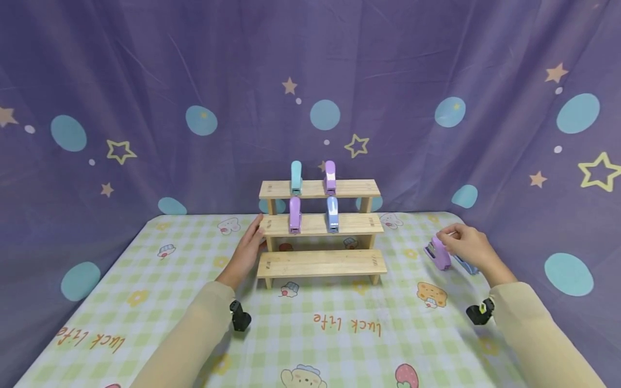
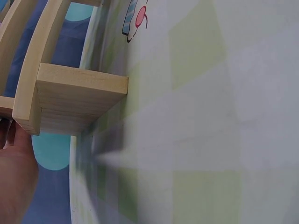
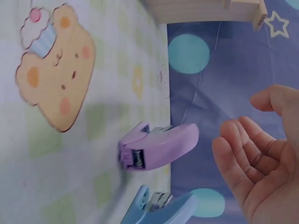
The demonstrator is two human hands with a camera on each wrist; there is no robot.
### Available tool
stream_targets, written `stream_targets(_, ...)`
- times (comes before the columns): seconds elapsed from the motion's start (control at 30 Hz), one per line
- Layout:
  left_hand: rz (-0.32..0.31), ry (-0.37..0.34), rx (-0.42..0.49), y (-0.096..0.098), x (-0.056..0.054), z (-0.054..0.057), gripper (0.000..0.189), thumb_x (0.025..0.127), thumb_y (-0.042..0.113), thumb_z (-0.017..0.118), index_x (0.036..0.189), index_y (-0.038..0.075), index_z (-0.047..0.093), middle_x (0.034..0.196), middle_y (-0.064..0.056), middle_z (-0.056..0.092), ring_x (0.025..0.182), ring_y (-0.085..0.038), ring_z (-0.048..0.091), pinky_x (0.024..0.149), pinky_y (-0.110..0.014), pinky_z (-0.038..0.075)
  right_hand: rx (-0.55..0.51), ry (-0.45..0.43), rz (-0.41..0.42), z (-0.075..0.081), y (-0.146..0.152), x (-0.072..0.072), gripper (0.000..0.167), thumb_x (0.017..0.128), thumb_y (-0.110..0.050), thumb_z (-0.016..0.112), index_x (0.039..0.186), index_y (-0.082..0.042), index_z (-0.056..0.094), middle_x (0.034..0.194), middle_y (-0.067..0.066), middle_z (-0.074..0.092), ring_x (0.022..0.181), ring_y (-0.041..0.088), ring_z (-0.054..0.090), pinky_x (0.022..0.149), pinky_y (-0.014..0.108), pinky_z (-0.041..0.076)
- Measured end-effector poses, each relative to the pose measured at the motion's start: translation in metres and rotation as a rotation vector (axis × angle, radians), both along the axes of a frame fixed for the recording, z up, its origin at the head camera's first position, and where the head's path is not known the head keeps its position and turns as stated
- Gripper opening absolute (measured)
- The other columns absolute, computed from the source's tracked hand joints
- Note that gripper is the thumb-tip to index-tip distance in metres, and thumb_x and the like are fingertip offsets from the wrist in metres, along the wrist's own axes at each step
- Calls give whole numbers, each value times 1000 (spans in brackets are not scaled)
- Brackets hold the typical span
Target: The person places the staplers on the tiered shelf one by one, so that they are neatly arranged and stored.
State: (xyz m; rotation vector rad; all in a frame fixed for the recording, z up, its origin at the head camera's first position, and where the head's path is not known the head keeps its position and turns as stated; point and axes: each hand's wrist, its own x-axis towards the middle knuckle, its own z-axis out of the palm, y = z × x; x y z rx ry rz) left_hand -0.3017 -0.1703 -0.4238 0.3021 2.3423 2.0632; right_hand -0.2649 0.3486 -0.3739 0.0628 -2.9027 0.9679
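A three-step wooden display shelf [image 1: 322,264] stands on the table. My left hand [image 1: 245,252] holds the left end of its middle step; in the left wrist view the fingertips are partly hidden behind the wood. On the right, my right hand [image 1: 466,245] hovers by a purple stapler [image 3: 159,148], its fingers loosely bent and a gap between them and the stapler. Beside that stapler lies a blue stapler [image 3: 163,211]. The top step bears a teal stapler [image 1: 296,178] and a purple stapler [image 1: 330,178]; the middle step bears a purple stapler [image 1: 295,215] and a blue stapler [image 1: 332,214].
A green-and-white checked tablecloth [image 1: 184,302] with printed cartoons covers the table. Behind it hangs a purple curtain [image 1: 242,64] with stars and dots. The shelf's bottom step [image 1: 320,263] bears no stapler. Small black cameras [image 1: 240,318] sit at both wrists.
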Motion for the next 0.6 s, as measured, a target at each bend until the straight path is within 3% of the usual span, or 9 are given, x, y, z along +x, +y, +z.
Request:
stream_targets(0.17,5,-2,1,1,1,0,56,111,35,31,163,26,11,167,-6,12,148,-29,25,121,-46,27,3,-14,-17,-9,6,0,50,102,-43,53,124,1,60,99,13,69,79,18,66,66,32,54)
stream_targets(0.33,0,3,2,1,1,0,56,112,35,31,163,25,11,167,-5,12,148,-28,24,120,-46,27,16,-8,-41,-21,12,-1,48,102,-42,54,123,1,61,103,15,68,85,24,66,69,33,53)
stream_targets(0.6,-7,19,7,0,2,0,56,112,33,30,163,23,11,167,-6,12,149,-29,23,120,-45,28,-5,3,-40,-41,15,-1,53,102,-36,57,128,9,57,118,29,64,111,44,59,91,53,51)
